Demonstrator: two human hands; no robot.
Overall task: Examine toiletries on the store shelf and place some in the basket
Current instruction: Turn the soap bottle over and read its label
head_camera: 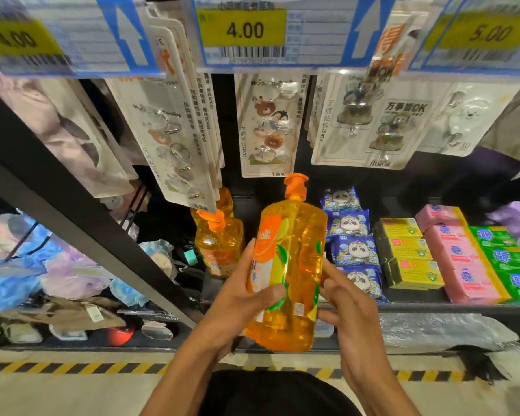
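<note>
Both hands grip an orange pump bottle (288, 265): left hand (246, 295) wraps its label side, right hand (345, 307) pinches the other side. It is held clear of the shelf (433, 309) (being examined). No basket is visible, so placing remains.

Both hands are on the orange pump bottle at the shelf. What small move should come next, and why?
Probably turn the orange pump bottle slightly so its label faces forward. The left hand holds the label side, the right hand the opposite side, and the label sits angled, partly covered by the left hand. No basket is in view.
</note>
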